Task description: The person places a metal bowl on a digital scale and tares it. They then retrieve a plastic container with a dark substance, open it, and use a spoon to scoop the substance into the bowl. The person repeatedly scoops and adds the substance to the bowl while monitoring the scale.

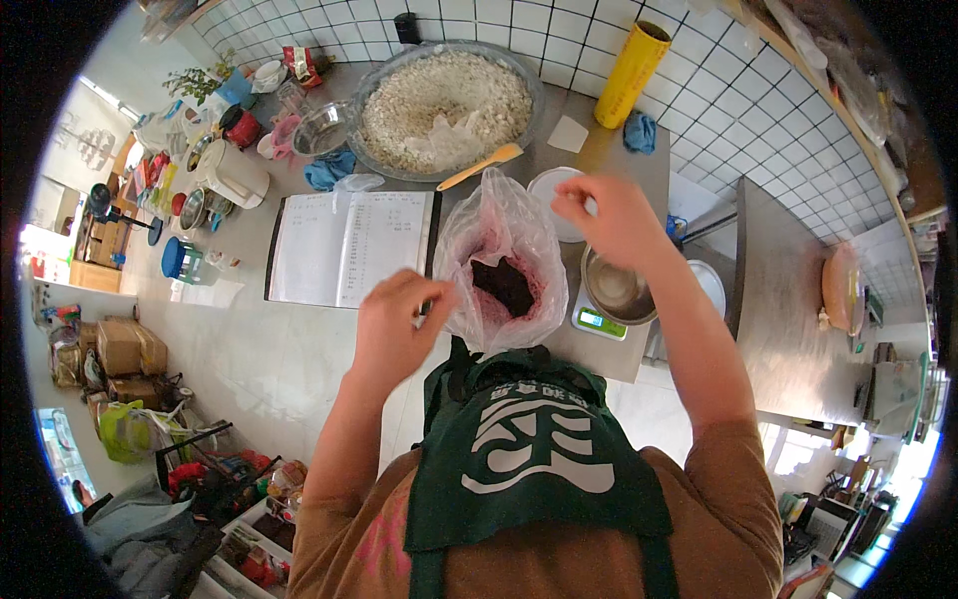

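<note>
A clear plastic bag (550, 299) stands gaping before me at the table's front edge, pink powder clinging to its inside. Dark brown matter (505, 284) lies within. My left hand (397, 326) is at the bag's left rim, fingers curled; whether it pinches the plastic is unclear. Raised to the bag's right, my right hand (610, 221) has bent fingers over a round white lid (554, 183), and nothing shows in its grasp. Below that hand, a steel bowl (621, 288) sits on a lit green-and-white digital scale (599, 323).
Behind the bag stands a large basin (359, 153) of pale crumbly material, with a wooden spoon (479, 166) at its front. An open notebook (314, 247) bearing writing lies left. A yellow tube (632, 75), blue cloth (640, 133) and white pitcher (236, 176) stand farther off.
</note>
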The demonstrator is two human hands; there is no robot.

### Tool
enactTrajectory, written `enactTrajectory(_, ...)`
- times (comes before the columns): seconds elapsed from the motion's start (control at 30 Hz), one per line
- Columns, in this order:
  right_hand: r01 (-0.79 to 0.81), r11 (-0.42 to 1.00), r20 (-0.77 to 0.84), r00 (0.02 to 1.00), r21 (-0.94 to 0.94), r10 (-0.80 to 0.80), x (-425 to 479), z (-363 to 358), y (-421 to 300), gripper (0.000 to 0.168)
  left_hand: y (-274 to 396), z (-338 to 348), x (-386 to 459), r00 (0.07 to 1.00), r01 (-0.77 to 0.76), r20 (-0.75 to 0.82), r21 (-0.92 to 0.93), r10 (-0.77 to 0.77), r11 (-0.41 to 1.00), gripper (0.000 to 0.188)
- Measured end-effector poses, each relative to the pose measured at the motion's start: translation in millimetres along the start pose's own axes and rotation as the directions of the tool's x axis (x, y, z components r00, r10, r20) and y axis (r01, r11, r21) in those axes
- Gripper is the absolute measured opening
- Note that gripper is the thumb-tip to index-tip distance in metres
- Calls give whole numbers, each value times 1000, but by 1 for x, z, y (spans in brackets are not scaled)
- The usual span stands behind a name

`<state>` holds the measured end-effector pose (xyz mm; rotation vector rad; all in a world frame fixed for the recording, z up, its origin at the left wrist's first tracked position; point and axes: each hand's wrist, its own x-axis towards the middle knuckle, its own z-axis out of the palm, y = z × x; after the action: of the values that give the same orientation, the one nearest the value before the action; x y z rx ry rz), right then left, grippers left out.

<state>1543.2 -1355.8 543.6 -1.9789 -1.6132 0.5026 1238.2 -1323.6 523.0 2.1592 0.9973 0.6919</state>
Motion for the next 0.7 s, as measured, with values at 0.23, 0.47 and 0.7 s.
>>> enactTrajectory(0.23,-105,994,125,987,-5,105,-52,25,13,38,-21,37,58,963,-264,112,225,245,938,18)
enactTrajectory(0.47,-146,989,104,984,36,141,-63,36,2,34,-14,37,63,932,-329,267,339,246,881,15)
enactTrajectory(0.7,-130,990,39,991,59,128,-65,44,28,28,-30,32,64,955,-286,194,383,226,878,15)
